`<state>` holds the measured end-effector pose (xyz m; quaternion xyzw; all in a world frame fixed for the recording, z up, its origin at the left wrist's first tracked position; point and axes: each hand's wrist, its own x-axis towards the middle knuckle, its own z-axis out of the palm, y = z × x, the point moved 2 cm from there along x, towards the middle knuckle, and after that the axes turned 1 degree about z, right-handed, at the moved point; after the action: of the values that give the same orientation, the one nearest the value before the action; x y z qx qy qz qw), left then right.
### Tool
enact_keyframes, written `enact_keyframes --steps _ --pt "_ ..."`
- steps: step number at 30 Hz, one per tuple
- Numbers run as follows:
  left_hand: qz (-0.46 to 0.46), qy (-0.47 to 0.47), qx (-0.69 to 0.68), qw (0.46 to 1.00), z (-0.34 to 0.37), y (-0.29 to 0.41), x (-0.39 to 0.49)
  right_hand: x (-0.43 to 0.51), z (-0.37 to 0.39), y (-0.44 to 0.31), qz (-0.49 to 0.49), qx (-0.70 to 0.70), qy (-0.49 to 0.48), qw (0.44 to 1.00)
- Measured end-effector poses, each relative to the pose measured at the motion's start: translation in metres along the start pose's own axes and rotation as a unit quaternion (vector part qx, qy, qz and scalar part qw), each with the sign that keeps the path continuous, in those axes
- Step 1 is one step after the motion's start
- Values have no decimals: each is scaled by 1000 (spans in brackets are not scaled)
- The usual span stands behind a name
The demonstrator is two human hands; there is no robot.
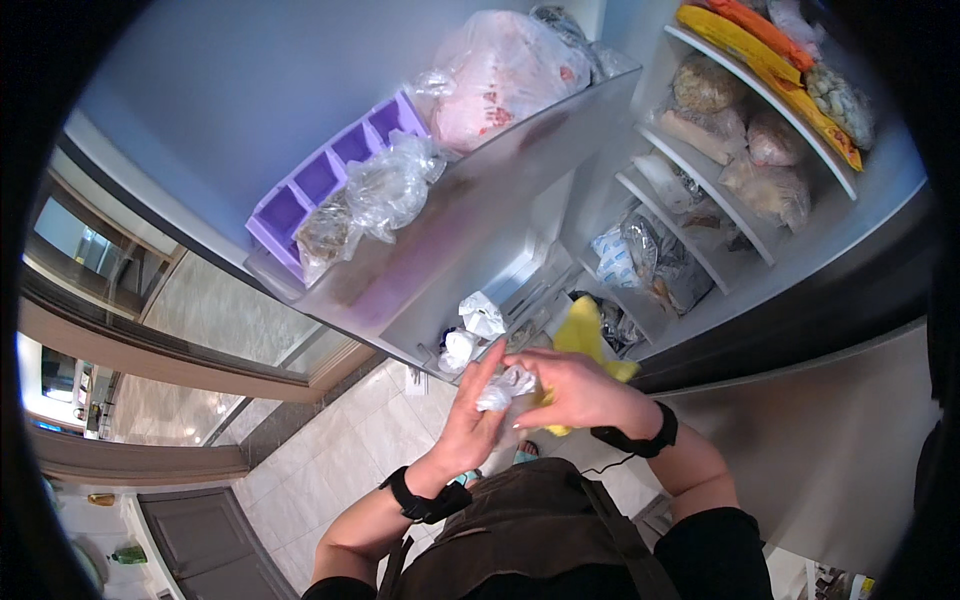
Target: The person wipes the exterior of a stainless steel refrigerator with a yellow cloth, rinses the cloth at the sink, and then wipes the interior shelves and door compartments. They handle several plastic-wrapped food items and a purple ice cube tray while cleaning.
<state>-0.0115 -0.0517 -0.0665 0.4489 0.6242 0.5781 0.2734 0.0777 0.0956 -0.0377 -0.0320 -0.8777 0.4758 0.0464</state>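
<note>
A crumpled white plastic bag [504, 388] sits between my two hands, in front of the open freezer. My left hand [466, 421] grips it from the left, with the fingers pointing up. From the other side, the fingers of my right hand [581, 391] reach to the bag. A yellow cloth [580, 330] is bunched at my right hand, spreading above and below it and seemingly held in its palm. Just beyond my fingertips, white plastic bundles [480, 315] lie in a lower part of the freezer.
A pulled-out clear freezer drawer [510, 161] holds a purple divided tray [319, 180], knotted plastic bags [394, 187] and a large bagged piece of meat [502, 79]. To the right, the open door's shelves [705, 225] carry bagged food. Tiled floor [322, 450] lies below.
</note>
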Motion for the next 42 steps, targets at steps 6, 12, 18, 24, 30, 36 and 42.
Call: enact_keyframes --steps 6,12,18,24,30,36,42 --pt "64 4 129 990 15 21 26 -6 1 3 29 19 97 995" --pt "44 1 74 996 -5 -5 49 -16 -24 19 74 185 179 964" --pt "-28 12 447 894 -28 -59 66 17 -75 45 63 209 256 941" --pt "-133 6 421 897 -19 -77 84 90 -73 77 8 -132 203 970" --pt "-77 67 415 904 -21 -82 85 129 -57 101 75 -280 129 948" --pt "-52 187 343 919 -35 -72 81 152 -42 129 102 -401 60 908" --pt "-76 267 130 952 -36 -52 51 144 -44 157 130 -348 39 928"
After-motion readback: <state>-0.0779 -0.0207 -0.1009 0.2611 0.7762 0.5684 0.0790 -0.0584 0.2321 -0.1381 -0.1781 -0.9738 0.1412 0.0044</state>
